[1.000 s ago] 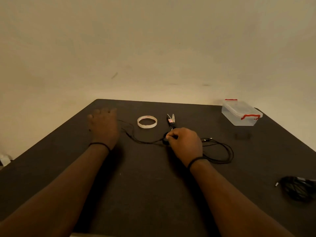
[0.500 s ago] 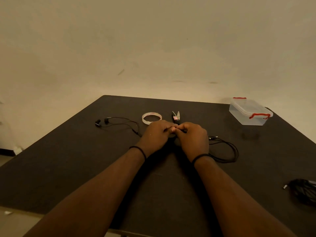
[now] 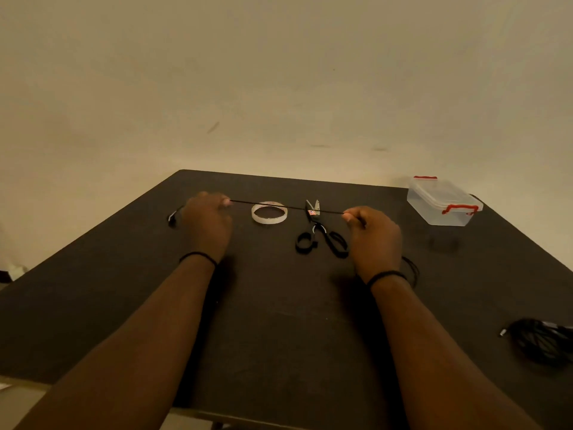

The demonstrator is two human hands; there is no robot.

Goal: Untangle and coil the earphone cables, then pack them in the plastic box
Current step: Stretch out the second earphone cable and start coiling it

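Above the tape roll [image 3: 269, 212] and the scissors [image 3: 319, 229], I now have a length of black earphone cable [image 3: 286, 207] stretched tight between my two hands. Half a second ago both hands were bunched together at the middle of the table [image 3: 279, 321]; they have since drawn apart, the left hand [image 3: 207, 223] out toward 11 o'clock and the right hand [image 3: 373, 235] toward 1 o'clock. Each pinches the cable between thumb and curled fingers. The earbuds [image 3: 172, 217] show just beyond my left hand at its 9 o'clock side, and the slack rest of the cable [image 3: 410, 270] lies behind my right wrist.

I read this pull as a straightening pass: the taut run looks free of knots, so I judge this earphone nearly ready for coiling. The plastic box [image 3: 444, 202] sits at 2 o'clock, well apart from my hands, lid on with its red clips, so it has yet to be opened. A second dark bundle of cable [image 3: 541, 338] waits at 4 o'clock near the table edge, untouched as far as I can tell.
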